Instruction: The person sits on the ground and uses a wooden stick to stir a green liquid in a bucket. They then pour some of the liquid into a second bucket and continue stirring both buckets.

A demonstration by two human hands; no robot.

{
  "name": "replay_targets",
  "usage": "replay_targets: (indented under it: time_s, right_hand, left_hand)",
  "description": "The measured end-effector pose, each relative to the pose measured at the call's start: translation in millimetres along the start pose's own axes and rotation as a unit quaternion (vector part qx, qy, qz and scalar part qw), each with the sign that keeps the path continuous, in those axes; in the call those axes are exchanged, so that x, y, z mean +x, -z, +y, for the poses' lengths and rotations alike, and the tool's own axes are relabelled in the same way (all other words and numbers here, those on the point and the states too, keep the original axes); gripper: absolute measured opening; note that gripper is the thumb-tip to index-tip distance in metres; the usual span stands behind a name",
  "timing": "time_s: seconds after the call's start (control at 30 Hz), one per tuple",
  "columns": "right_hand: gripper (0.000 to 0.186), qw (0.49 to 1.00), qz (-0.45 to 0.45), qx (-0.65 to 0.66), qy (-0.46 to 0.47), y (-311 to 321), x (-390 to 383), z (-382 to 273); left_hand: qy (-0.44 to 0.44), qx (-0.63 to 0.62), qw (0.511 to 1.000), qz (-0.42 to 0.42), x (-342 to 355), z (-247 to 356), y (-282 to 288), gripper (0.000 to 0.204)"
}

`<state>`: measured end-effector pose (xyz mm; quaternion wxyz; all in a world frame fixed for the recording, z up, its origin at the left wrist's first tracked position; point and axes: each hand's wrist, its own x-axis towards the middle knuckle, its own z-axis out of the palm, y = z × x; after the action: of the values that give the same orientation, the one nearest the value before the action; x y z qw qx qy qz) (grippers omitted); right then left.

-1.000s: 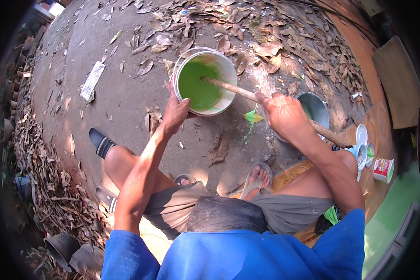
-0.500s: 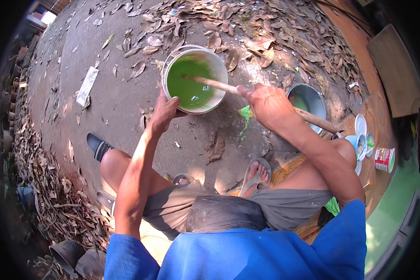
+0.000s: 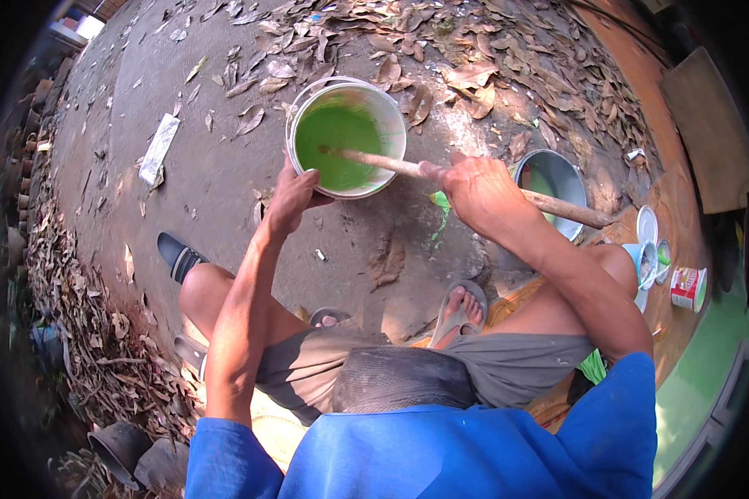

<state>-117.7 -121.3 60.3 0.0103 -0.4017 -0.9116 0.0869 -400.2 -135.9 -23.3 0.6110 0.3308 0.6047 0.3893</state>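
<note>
A white bucket (image 3: 394, 125) with green paint (image 3: 341, 170) inside stands on the ground ahead of me, its wire handle lying toward the far side. My left hand (image 3: 293, 198) grips the near left rim of the bucket, thumb over the edge. Closed around a wooden stick (image 3: 383, 162), my right hand (image 3: 474, 191) is to the right of the bucket. The stick's far end dips into the paint; its other end sticks out past my wrist, over a grey bucket (image 3: 570, 191).
On the right stand small paint tins and a red-and-white can (image 3: 688, 289). Dry leaves (image 3: 474, 76) cover the far ground and left side. A silvery strip (image 3: 158, 150) lies to the left. Green paint is spilled (image 3: 441, 216) near the bucket. A board (image 3: 707, 129) leans at right.
The stick's tip has shifted slightly within the paint. The bucket and my left hand keep nearly the same place; the whole view has moved a little.
</note>
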Motion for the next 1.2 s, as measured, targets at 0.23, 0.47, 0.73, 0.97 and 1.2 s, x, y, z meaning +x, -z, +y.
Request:
replay_targets:
  time_s: [0.23, 0.47, 0.73, 0.97, 1.2]
  right_hand:
    - [0.035, 0.999, 0.011, -0.018, -0.034, 6.9, 0.4, 13.9]
    - [0.031, 0.999, 0.006, -0.006, -0.033, 6.5, -1.3, 10.5]
    - [0.026, 0.997, 0.021, -0.049, -0.060, 15.2, -11.3, 19.0]
    - [0.025, 0.987, -0.140, 0.022, -0.073, 45.4, -10.4, -12.6]
    - [0.024, 0.998, -0.001, 0.038, -0.054, 42.6, -3.9, -1.3]
  left_hand:
    - [-0.002, 0.001, 1.000, -0.008, 1.4, -0.8, 4.6, 0.049]
    - [-0.002, -0.003, 1.000, -0.008, 7.3, -6.7, 9.5, 0.050]
    - [-0.006, 0.025, 1.000, -0.004, 4.3, -5.8, 3.1, 0.053]
    - [-0.036, 0.033, 0.999, -0.012, -0.5, -13.7, -6.7, 0.062]
    - [-0.037, 0.062, 0.997, 0.001, 2.1, -19.9, -6.7, 0.071]
